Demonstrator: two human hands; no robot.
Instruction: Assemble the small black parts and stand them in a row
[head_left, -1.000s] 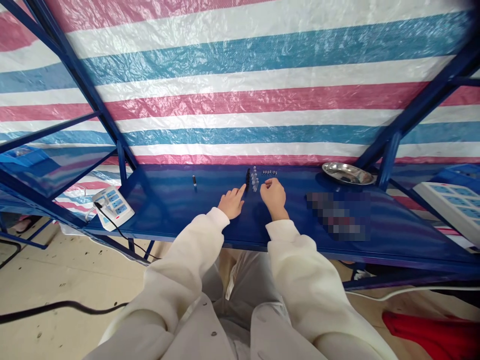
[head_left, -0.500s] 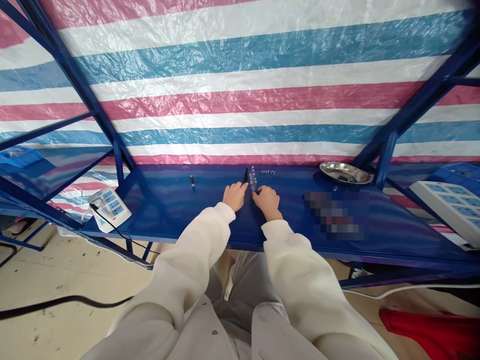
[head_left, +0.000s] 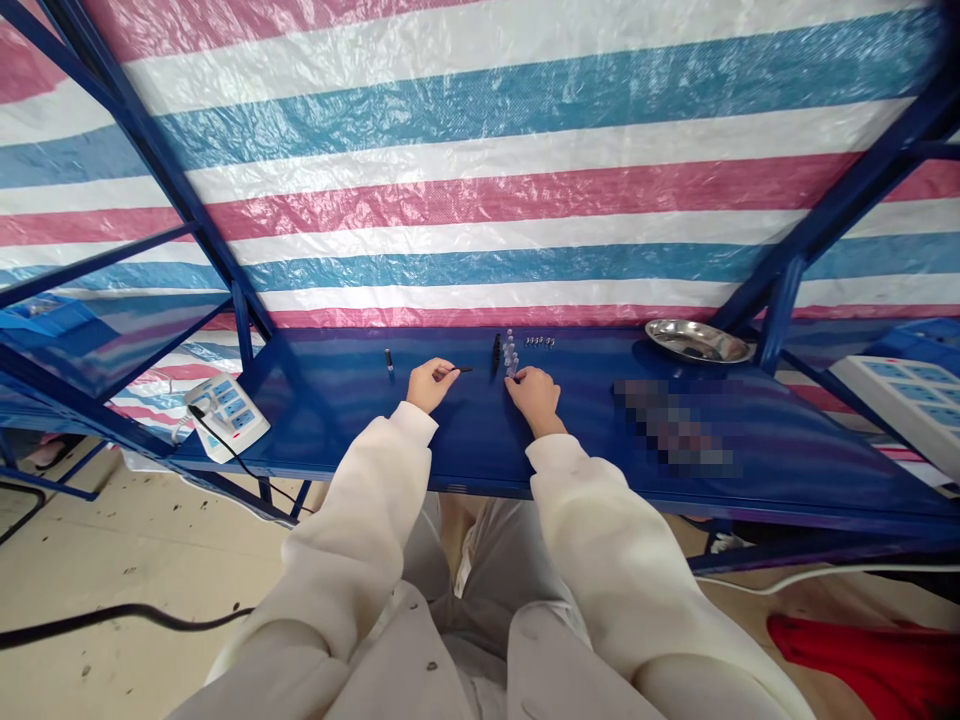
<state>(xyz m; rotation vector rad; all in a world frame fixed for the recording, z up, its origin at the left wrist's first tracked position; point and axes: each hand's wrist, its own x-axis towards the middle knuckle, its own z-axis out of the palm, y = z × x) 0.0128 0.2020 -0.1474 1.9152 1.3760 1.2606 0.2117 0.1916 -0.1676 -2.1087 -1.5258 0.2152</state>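
Note:
My left hand (head_left: 429,384) is closed in a pinch around a thin black stick-like piece (head_left: 462,370) that points to the right above the blue table. My right hand (head_left: 536,394) is closed at the near end of a row of small clear plastic pieces (head_left: 511,350); its fingertips seem to pinch the nearest one. Just left of that row stands a line of small black pieces (head_left: 496,350). Behind my right hand lies a short row of small shiny metal pieces (head_left: 539,342). A small black-and-white cylinder (head_left: 389,360) stands alone to the left.
A round metal dish (head_left: 697,340) sits at the back right of the blue table (head_left: 330,400). Nearer is a pixelated, unreadable patch (head_left: 675,425). A white power strip (head_left: 229,415) with a black cord is at the left edge, another power strip (head_left: 904,410) at the right. Blue frame posts flank both sides.
My left hand has moved left, away from the black row, and now carries the thin black piece. My right hand has stayed by the clear pieces. The view has shifted slightly.

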